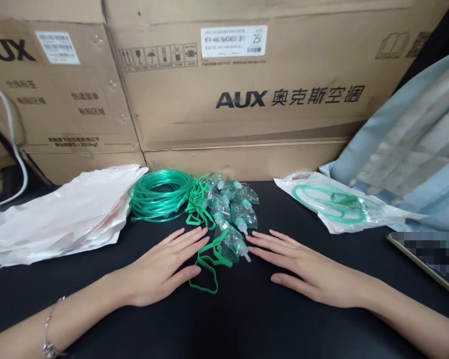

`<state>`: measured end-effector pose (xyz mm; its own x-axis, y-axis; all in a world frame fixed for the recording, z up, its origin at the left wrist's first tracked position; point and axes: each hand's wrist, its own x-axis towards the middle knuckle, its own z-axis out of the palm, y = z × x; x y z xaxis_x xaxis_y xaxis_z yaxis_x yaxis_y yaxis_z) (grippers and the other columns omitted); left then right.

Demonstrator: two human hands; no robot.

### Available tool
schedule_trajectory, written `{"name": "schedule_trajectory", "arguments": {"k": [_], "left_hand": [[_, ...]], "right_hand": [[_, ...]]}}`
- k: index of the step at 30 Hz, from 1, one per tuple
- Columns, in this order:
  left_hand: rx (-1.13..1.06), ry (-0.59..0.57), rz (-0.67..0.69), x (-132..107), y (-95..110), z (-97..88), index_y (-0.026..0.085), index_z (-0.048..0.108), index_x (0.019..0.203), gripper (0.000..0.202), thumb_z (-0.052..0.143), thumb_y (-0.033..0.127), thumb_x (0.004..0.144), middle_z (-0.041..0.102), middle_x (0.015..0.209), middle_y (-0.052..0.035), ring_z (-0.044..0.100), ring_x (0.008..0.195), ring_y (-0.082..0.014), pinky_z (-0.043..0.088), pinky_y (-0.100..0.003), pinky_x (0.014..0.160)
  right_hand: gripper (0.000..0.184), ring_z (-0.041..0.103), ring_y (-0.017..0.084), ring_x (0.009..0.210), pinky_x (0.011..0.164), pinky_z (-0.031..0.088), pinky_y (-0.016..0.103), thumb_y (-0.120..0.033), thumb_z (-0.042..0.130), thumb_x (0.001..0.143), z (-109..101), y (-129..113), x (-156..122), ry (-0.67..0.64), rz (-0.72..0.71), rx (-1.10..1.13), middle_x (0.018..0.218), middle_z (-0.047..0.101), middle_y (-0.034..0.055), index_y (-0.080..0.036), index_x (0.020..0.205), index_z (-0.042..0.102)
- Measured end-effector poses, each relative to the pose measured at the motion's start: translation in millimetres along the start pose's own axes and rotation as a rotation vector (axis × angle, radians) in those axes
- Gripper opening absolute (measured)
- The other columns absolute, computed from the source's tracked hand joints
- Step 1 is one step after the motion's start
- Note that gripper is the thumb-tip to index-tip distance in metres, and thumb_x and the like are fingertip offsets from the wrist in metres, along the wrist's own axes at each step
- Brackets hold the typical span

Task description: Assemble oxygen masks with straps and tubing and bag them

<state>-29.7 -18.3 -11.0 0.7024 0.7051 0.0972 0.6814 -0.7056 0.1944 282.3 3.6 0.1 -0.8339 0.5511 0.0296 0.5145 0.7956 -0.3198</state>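
My left hand [163, 267] lies flat and open on the black table [247, 319], fingers stretched toward a clear oxygen mask [232, 242] with a green elastic strap [205, 271]. My right hand [303, 264] also rests flat and open, just right of that mask, fingertips close to its white connector. Neither hand holds anything. Behind the nearest mask lies a cluster of several more clear masks [234, 202] with green straps. A coil of green tubing [159, 194] sits to their left.
A stack of empty white plastic bags [60, 214] lies at the left. A sealed bag holding a mask and tubing [336, 204] lies at the right, beside a light blue cloth [415, 144]. Large cardboard boxes [247, 99] wall off the back. A pixelated flat device [430, 259] sits at the right edge.
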Motion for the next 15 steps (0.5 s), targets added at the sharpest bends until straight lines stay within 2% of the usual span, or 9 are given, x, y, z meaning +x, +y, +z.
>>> {"name": "schedule_trajectory", "arguments": {"k": [2, 4, 7, 8, 9, 10, 13, 15], "left_hand": [[0.036, 0.057, -0.012, -1, 0, -0.4, 0.028, 0.028, 0.136, 0.047, 0.036, 0.032, 0.09, 0.027, 0.144, -0.0021, 0.028, 0.131, -0.02, 0.026, -0.038, 0.107], [0.108, 0.201, -0.048, 1, -4, -8.2, 0.025, 0.042, 0.129, 0.04, 0.037, 0.032, 0.089, 0.035, 0.141, -0.004, 0.034, 0.127, -0.021, 0.031, -0.037, 0.104], [0.257, 0.437, -0.197, 17, -26, -38.9, 0.018, 0.058, 0.111, 0.036, 0.031, 0.029, 0.09, 0.049, 0.129, -0.0083, 0.044, 0.118, -0.0227, 0.033, -0.038, 0.1], [0.307, 0.43, -0.285, 25, -38, -52.5, 0.016, 0.059, 0.108, 0.036, 0.03, 0.027, 0.089, 0.052, 0.125, -0.0095, 0.046, 0.116, -0.0229, 0.034, -0.037, 0.1], [0.359, 0.373, -0.398, 35, -52, -66.3, 0.014, 0.059, 0.108, 0.036, 0.031, 0.025, 0.088, 0.055, 0.122, -0.0107, 0.048, 0.114, -0.023, 0.034, -0.035, 0.099], [0.407, 0.247, -0.522, 45, -68, -79.3, 0.013, 0.056, 0.112, 0.035, 0.033, 0.023, 0.087, 0.054, 0.122, -0.0107, 0.048, 0.114, -0.0233, 0.034, -0.034, 0.098], [0.425, 0.121, -0.679, 73, -111, -105.3, 0.008, 0.059, 0.105, 0.029, 0.043, 0.021, 0.084, 0.06, 0.108, -0.0176, 0.053, 0.106, -0.0328, 0.04, -0.041, 0.089], [0.412, 0.029, -0.743, 85, -131, -110.5, 0.011, 0.059, 0.103, 0.026, 0.052, 0.025, 0.082, 0.061, 0.104, -0.0142, 0.057, 0.099, -0.0298, 0.045, -0.04, 0.082]], "right_hand": [[0.046, 0.027, 0.022, 0.131, 0.107, 0.018, 0.049, -0.034, 0.042, 0.089, -1, 0, -1, 0.016, 0.013, 0.003, 0.141, 0.033, 0.0033, -0.028, 0.134, 0.035], [0.042, 0.031, 0.023, 0.129, 0.106, 0.025, 0.047, -0.034, 0.043, 0.088, -2, 1, -2, 0.07, 0.035, 0.001, 0.138, 0.039, 0.0041, -0.028, 0.129, 0.044], [0.034, 0.04, 0.022, 0.121, 0.1, 0.037, 0.041, -0.03, 0.043, 0.088, -5, 3, -4, 0.204, 0.06, 0.011, 0.126, 0.049, 0.0075, -0.024, 0.119, 0.053], [0.032, 0.043, 0.022, 0.118, 0.098, 0.039, 0.039, -0.029, 0.042, 0.088, -5, 4, -4, 0.243, 0.059, 0.019, 0.122, 0.051, 0.0084, -0.023, 0.117, 0.054], [0.031, 0.045, 0.021, 0.115, 0.096, 0.04, 0.038, -0.028, 0.042, 0.088, -6, 5, -5, 0.273, 0.058, 0.028, 0.118, 0.052, 0.009, -0.023, 0.116, 0.054], [0.03, 0.046, 0.02, 0.113, 0.094, 0.041, 0.037, -0.027, 0.042, 0.088, -6, 6, -5, 0.294, 0.058, 0.038, 0.115, 0.053, 0.0092, -0.022, 0.115, 0.054], [0.029, 0.047, 0.019, 0.109, 0.092, 0.042, 0.035, -0.027, 0.042, 0.088, -7, 7, -7, 0.3, 0.065, 0.062, 0.112, 0.053, 0.0088, -0.022, 0.114, 0.053], [0.028, 0.048, 0.019, 0.108, 0.092, 0.042, 0.033, -0.027, 0.042, 0.088, -8, 6, -8, 0.283, 0.068, 0.071, 0.111, 0.052, 0.0086, -0.022, 0.114, 0.053]]}}
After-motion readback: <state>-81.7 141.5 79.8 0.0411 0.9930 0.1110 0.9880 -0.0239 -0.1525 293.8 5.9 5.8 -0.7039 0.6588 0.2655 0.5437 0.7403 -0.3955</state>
